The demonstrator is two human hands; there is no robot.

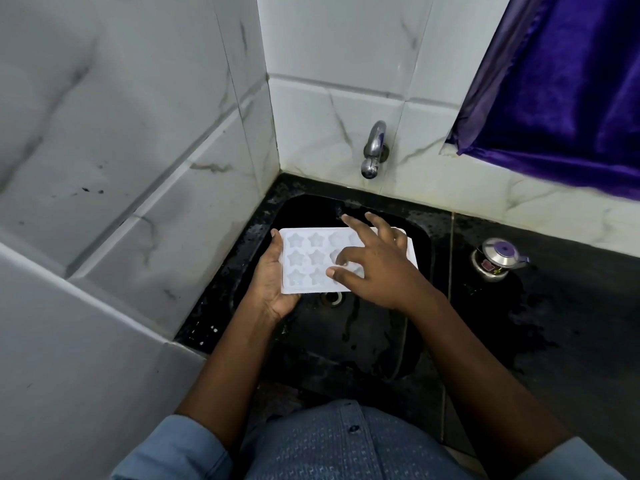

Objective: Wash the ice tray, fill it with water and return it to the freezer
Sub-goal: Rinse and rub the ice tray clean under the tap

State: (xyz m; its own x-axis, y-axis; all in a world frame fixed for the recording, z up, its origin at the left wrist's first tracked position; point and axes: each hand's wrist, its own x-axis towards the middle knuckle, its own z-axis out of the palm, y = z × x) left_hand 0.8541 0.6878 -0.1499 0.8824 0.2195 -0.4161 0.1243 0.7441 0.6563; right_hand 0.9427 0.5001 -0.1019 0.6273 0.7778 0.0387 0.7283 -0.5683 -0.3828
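While the star-cupped ice tray (308, 261) is over the sink (374, 327), left hand (273, 289) gripping its end and right hand (377, 271) spread, fingertips in the cups, grasping nothing, washing seems unfinished, the tap (373, 150) above the sink showing no stream; filling and freezing remain.

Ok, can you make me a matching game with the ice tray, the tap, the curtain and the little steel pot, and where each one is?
Things
1. ice tray
2. tap
3. curtain
4. little steel pot

Places
A. standing on the black counter, right of the sink
B. hanging at the upper right
C. held by the left hand over the sink
D. fixed to the tiled wall above the sink

Pairs: 1-C, 2-D, 3-B, 4-A.
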